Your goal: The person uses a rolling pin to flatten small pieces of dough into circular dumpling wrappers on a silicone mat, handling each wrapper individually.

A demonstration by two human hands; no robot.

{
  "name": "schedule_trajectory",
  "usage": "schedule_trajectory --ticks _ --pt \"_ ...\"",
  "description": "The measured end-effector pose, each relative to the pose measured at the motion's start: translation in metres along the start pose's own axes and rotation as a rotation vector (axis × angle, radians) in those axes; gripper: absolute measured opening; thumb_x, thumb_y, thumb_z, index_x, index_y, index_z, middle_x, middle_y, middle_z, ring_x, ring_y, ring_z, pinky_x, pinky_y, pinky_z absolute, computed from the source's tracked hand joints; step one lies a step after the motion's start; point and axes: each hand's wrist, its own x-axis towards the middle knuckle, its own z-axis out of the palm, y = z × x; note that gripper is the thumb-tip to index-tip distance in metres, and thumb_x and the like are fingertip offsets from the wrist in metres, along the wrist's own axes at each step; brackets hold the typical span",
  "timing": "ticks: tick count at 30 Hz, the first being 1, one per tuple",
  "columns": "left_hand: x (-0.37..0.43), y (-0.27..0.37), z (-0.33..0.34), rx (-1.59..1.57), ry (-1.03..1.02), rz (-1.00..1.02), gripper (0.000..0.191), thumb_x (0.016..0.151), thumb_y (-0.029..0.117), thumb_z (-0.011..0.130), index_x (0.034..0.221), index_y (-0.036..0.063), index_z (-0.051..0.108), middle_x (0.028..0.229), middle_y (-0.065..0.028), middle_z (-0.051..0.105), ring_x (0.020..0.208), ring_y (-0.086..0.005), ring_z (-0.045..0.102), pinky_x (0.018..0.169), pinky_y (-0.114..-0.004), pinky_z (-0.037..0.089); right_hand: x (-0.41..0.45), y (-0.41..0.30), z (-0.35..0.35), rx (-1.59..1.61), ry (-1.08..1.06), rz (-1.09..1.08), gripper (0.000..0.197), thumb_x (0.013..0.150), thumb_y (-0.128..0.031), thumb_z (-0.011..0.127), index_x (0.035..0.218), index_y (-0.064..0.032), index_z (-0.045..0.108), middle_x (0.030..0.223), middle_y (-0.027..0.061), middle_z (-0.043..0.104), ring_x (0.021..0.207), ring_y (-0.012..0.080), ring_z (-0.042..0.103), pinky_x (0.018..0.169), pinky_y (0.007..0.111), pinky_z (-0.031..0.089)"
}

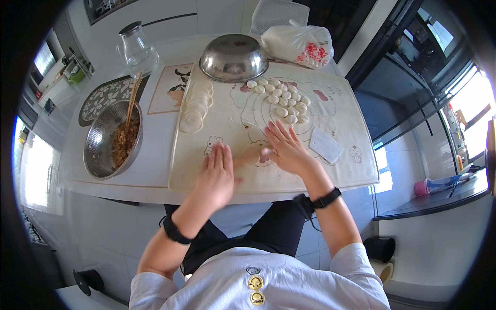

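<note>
My left hand [217,174] is flat over the near edge of a printed pastry mat [348,170], fingers straight and thumb blurred. My right hand [288,149] is spread palm down, farther in on the mat. Between them lies a blurred wooden rolling pin [248,155]; its ends reach toward both hands, and whether the palms press on it is hidden. Beyond my right hand sit several small white dough pieces [283,102]. A white dough scraper [326,145] rests to the right. Overlapping round dough wrappers [192,121] form a row along the mat's left side.
At left, a steel bowl [92,147] holds minced filling [126,149] and chopsticks [133,97]. An upturned steel bowl [234,58] stands at the mat's back edge, with a plastic bag [286,42] of white contents beside it. A glass pitcher [139,56] is back left.
</note>
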Motion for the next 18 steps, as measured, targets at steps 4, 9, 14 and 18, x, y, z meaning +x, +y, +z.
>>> schedule_trajectory --ticks 4,9,14,18 --pt "-0.028 0.01 -0.013 0.094 -0.049 0.102 0.094 0.091 0.042 0.063 0.153 -0.0086 0.012 0.161 -0.0281 0.011 0.15 -0.0393 0.017 0.12 -0.053 0.018 -0.04 -0.006 -0.003 -0.076 -0.024 -0.054 0.077 0.099 -0.051 0.046 0.156 -0.0055 0.019 0.164 0.0131 0.016 0.152 0.0304 0.01 0.122 0.052 0.01" --pt "0.029 -0.026 0.003 0.059 0.107 -0.072 0.087 0.093 0.041 0.058 0.15 -0.012 0.02 0.157 -0.0317 0.022 0.147 -0.041 0.023 0.119 -0.053 0.021 0.013 -0.009 0.0 -0.186 0.021 0.011 0.08 0.099 -0.051 0.046 0.157 -0.0056 0.015 0.164 0.0138 0.015 0.153 0.0295 0.007 0.121 0.055 0.006" --pt "0.011 0.002 -0.007 -0.012 -0.089 0.039 0.088 0.096 0.04 0.055 0.149 -0.0161 0.012 0.157 -0.0359 0.011 0.149 -0.0443 0.014 0.122 -0.05 0.015 -0.006 0.014 0.007 -0.098 0.034 0.018 0.087 0.097 -0.06 0.044 0.155 -0.001 0.019 0.164 0.0143 0.017 0.153 0.0298 0.008 0.12 0.059 0.008" --pt "-0.04 0.015 -0.021 0.012 -0.114 0.273 0.095 0.093 0.045 0.06 0.151 -0.0122 0.01 0.159 -0.0315 0.012 0.15 -0.042 0.012 0.12 -0.055 0.014 -0.065 -0.001 0.014 -0.016 0.082 -0.058 0.091 0.095 -0.063 0.045 0.155 -0.0005 0.019 0.163 0.0167 0.017 0.153 0.0314 0.009 0.119 0.06 0.009"
